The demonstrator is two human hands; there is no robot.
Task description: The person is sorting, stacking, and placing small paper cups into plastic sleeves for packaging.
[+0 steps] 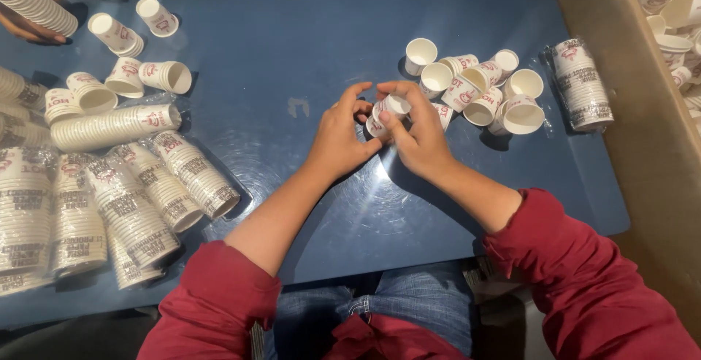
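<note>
While both forearms were stretched forward over the blue table (307, 31), the left hand (341, 139) and the right hand (420, 135) were brought together near its middle, sleeves of a red top pushed up toward the elbows. A small white paper cup with red print (388, 114) was held between the 2 hands, tilted with its open mouth turned up and to the right. The right hand's fingers were curled over the cup from the right, thumb pressed against its side, so that it was pinched at the fingertips. The left hand's fingers were bent toward the cup's lower end; whether they gripped it or only touched it could not be told. The cup lay at the fingertips of both hands, not in either palm, and just above the tabletop.

Just beside the right hand, to its right, a loose cluster of matching cups (482, 86) was scattered, some upright and some on their sides. Further right, a wrapped sleeve of stacked cups (582, 84) was laid near the table's edge. Well apart to the left, several wrapped stacks (139, 192) were laid side by side, with a few loose cups (124, 68) above them. Another person's hand (25, 30) was seen at the upper left corner.
</note>
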